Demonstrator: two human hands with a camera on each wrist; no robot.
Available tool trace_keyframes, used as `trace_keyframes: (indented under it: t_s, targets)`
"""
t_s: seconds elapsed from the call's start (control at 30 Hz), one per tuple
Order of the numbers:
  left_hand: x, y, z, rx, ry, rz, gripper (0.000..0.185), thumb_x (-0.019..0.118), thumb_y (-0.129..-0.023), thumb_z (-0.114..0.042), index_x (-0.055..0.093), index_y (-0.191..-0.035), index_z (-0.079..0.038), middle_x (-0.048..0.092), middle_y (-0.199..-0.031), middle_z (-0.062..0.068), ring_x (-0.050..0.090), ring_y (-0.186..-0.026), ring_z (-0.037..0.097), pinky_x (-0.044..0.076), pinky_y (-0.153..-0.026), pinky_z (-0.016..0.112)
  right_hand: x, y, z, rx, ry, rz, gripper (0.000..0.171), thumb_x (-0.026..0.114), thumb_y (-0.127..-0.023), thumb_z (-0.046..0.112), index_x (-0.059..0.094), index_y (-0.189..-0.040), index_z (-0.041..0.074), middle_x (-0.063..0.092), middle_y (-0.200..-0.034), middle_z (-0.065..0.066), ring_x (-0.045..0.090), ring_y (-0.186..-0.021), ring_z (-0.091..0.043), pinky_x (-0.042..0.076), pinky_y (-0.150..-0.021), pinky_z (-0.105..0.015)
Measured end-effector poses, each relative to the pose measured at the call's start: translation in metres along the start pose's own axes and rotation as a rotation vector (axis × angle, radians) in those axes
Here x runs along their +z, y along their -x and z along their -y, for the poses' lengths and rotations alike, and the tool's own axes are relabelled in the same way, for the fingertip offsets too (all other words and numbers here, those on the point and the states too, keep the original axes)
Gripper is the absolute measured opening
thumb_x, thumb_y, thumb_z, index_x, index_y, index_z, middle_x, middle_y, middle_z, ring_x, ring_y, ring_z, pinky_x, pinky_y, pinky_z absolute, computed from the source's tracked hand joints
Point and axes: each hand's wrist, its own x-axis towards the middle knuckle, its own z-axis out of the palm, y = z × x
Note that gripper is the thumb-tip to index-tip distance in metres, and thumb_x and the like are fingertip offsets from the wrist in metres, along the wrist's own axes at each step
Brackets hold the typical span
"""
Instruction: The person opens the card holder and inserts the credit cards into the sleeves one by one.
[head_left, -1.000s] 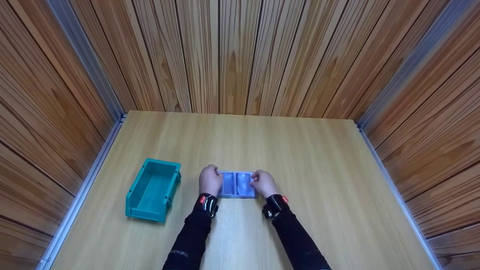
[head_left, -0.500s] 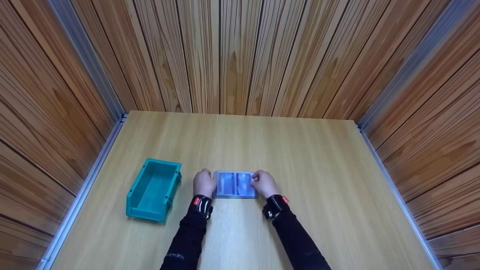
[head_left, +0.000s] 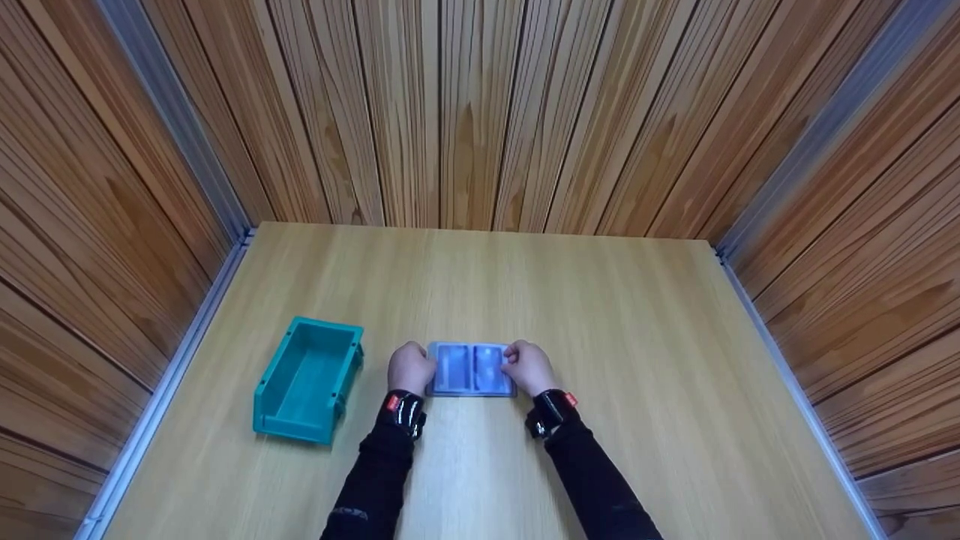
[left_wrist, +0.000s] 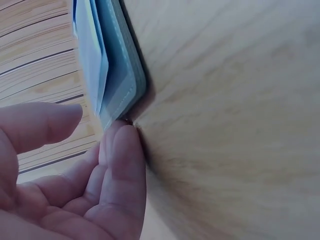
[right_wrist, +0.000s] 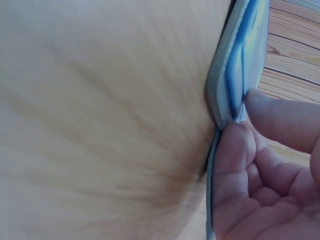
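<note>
A blue wallet (head_left: 472,370) lies spread flat on the table, two clear-looking pockets side by side on its inner face. My left hand (head_left: 411,369) is at its left end. In the left wrist view, the fingertips touch the corner of the stitched wallet (left_wrist: 131,75), while the thumb (left_wrist: 45,125) stands apart from it. At the right end is my right hand (head_left: 530,367). The right wrist view shows its thumb (right_wrist: 280,117) against the pocket side and bent fingers at the edge, pinching the wallet (right_wrist: 225,75). A thin strap (right_wrist: 210,195) runs below those fingers.
A teal open-front bin (head_left: 307,380) stands on the table (head_left: 600,315) to the left of the left hand. Wood-plank walls (head_left: 480,112) with metal rails (head_left: 780,390) enclose the back and both sides.
My left hand has shifted left, off the wallet's inner face to its left edge, uncovering the left pocket. The right hand and the wallet have stayed in place.
</note>
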Motion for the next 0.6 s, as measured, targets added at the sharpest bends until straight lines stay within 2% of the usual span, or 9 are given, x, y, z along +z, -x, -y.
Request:
trace_keyframes:
  t_s: [0.4, 0.6]
  targets:
    - [0.0008, -0.0020, 0.0013, -0.064, 0.047, 0.044, 0.012, 0.069, -0.081, -0.006, 0.066, -0.090, 0.002, 0.067, -0.093, 0.013, 0.062, -0.091, 0.032, 0.048, -0.082, 0.044, 0.0006, -0.0001, 0.0010, 0.022, -0.007, 0.009, 0.018, 0.076, -0.079, 0.000, 0.063, -0.092, 0.000, 0.057, -0.078, -0.001, 0.055, -0.076, -0.019, 0.047, -0.073, -0.035]
    - [0.0021, -0.0003, 0.0034, -0.024, 0.033, 0.018, 0.021, 0.075, -0.078, -0.008, 0.068, -0.094, 0.003, 0.069, -0.095, 0.015, 0.063, -0.094, 0.033, 0.049, -0.083, 0.044, 0.0012, -0.0013, 0.0003, 0.007, -0.003, 0.004, 0.017, 0.075, -0.079, -0.001, 0.064, -0.091, -0.001, 0.056, -0.077, -0.001, 0.055, -0.076, -0.019, 0.047, -0.074, -0.035]
